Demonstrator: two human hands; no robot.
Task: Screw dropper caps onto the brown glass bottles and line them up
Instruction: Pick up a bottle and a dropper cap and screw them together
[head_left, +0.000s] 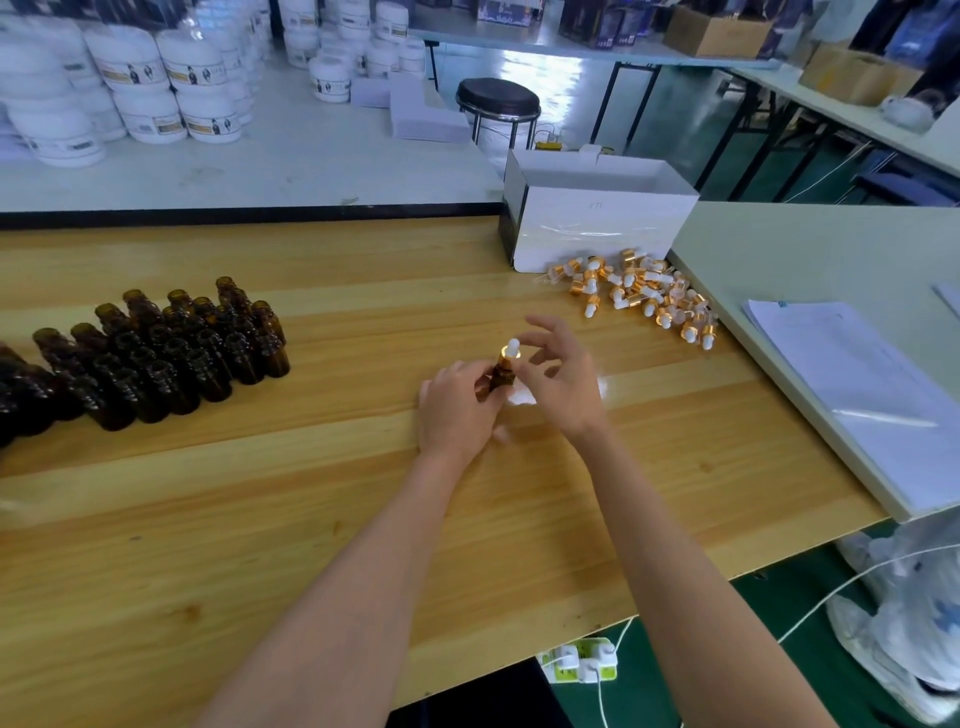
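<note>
Gripping a brown bottle (502, 378) by its body in the left hand (457, 410), well in front of the white box (597, 223). Fanning the right hand (558, 382) fingers at the gold dropper cap (508, 354); cannot tell whether pinching. Likely light, rigid, slick, breakable: best held low, twisting the collar, not the soft bulb. Uncapped bottles (171, 348) far left of the box, loose caps (639, 291) just before it.
</note>
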